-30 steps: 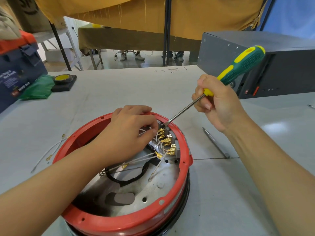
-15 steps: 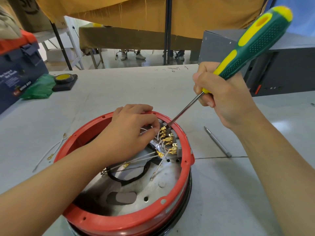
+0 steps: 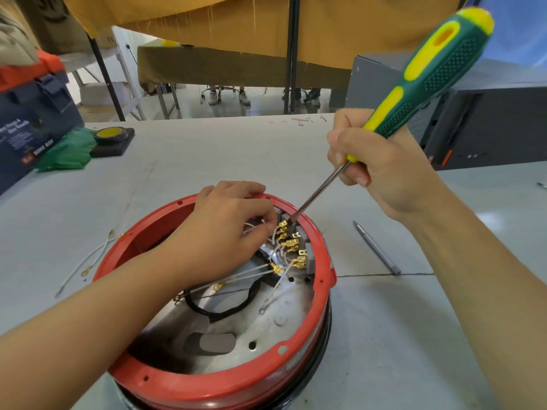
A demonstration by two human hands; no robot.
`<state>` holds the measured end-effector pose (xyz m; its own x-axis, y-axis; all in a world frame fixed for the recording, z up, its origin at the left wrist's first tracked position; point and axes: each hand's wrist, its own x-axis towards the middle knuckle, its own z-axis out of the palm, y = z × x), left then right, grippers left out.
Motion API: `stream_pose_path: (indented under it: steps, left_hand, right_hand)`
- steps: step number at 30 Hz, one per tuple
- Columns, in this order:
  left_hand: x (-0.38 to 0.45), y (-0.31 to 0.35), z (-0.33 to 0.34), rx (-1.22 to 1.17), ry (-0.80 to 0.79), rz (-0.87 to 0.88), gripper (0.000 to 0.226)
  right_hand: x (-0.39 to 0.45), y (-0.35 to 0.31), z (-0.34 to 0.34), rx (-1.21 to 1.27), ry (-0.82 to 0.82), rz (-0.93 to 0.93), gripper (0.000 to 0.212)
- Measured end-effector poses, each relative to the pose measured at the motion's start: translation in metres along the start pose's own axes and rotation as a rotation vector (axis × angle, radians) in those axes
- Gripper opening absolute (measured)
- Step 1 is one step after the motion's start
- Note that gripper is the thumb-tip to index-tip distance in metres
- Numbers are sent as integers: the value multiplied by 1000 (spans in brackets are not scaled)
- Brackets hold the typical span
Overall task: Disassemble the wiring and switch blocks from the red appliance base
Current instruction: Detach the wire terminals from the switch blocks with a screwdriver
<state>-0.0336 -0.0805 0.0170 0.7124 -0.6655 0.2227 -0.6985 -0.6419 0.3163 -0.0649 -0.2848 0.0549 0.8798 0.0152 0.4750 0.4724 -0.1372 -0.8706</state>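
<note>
The round red appliance base [image 3: 225, 383] stands open side up on the grey table [image 3: 399, 350]. Grey switch blocks [image 3: 299, 232] with brass terminals and white wires [image 3: 284, 255] line its far inner wall. My left hand [image 3: 225, 232] reaches inside the base and pinches a white wire beside the blocks. My right hand [image 3: 376, 173] grips a green and yellow screwdriver [image 3: 429, 72], whose tip rests on the topmost block. A black cable loop [image 3: 231, 309] lies on the metal floor of the base.
Loose white wires [image 3: 88, 261] lie on the table left of the base, and a thin metal rod [image 3: 376, 247] lies to its right. A dark grey box [image 3: 488, 122] stands far right. Black tape roll [image 3: 111, 134], green cloth and a blue box sit far left.
My right hand has tilted the screwdriver handle up toward the camera, with the tip staying on the top block. My left hand has kept its pinch on the wire.
</note>
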Motion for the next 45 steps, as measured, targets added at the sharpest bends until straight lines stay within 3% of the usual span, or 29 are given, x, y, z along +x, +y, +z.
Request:
stream_pose_path:
  steps: [4,18,23,29,36,45]
  left_hand:
    - [0,0,0,1,-2,-7,17]
    - [0,1,-1,12,-11,-4,16]
    - [0,0,0,-9,3,5,14]
    - [0,0,-1,-11,-1,13,14]
    - [0,1,-2,-4,-20,-5,15]
    - [2,1,-3,-11,-25,4,16]
  right_hand:
    - [-3,13,-6,145,97,45,29]
    - [-7,26,-11,292,186,124,23]
    - [-7,36,16,128,67,113,28]
    - [-8,29,-4,257,157,117,23]
    - [-10,26,-5,269,284,64,34]
    - [-12,23,-8,182,219,-2,23]
